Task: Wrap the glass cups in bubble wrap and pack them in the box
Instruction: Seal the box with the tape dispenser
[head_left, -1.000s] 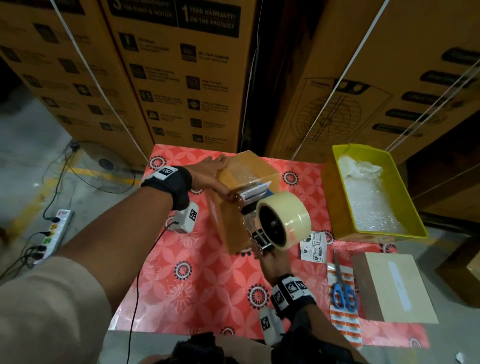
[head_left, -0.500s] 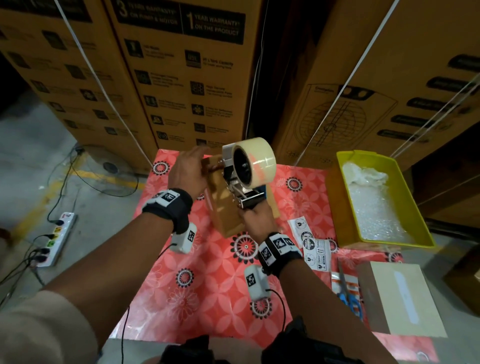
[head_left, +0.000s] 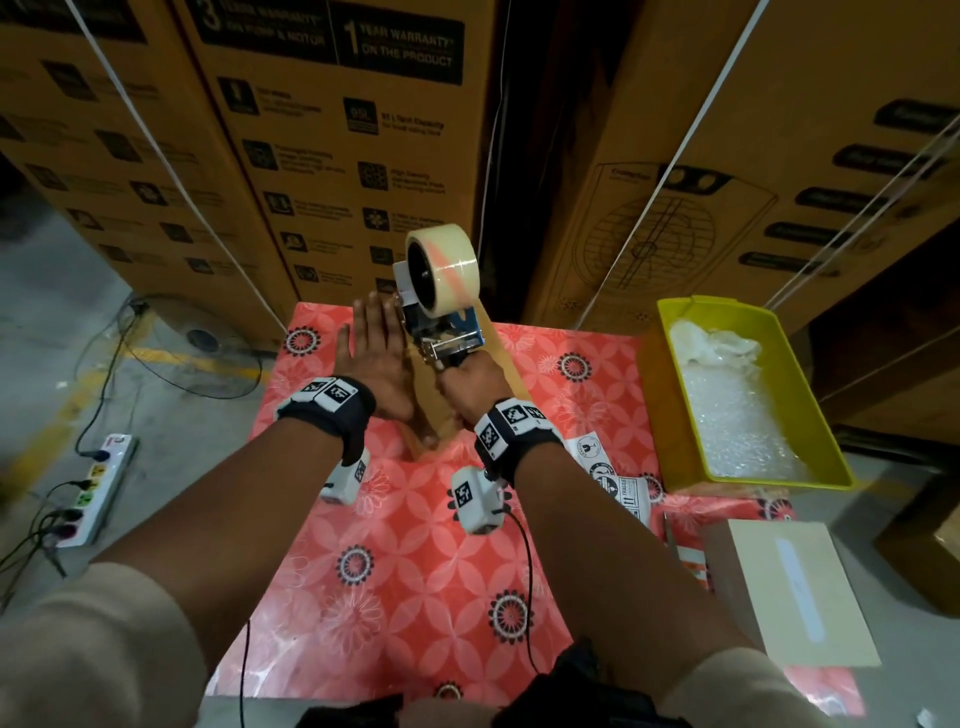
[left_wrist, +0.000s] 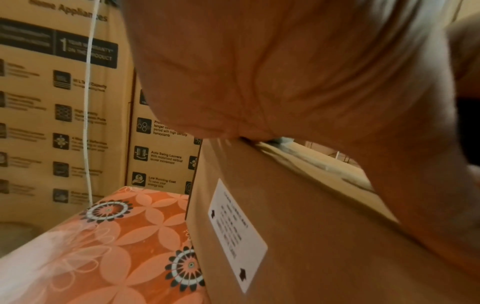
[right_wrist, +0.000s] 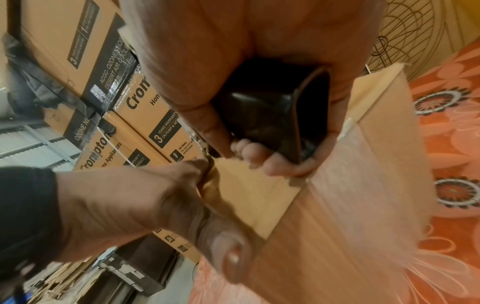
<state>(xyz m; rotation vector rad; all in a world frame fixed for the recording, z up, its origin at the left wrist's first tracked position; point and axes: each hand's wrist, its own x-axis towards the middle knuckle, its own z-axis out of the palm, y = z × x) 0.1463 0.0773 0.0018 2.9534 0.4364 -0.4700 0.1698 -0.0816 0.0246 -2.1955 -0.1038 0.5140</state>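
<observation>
box at table's 12 o'clock. left hand flat on top, fingers straight; right hand grips dispenser. risk: tape skews or wrinkles if box slides; blade near left fingers.

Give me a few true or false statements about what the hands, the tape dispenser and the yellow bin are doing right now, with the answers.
1. The right hand grips the tape dispenser. True.
2. The left hand holds scissors. False: it lies flat on the cardboard box.
3. The yellow bin holds bubble wrap. True.
4. The box stands on the floor. False: it stands on the red floral tablecloth.
</observation>
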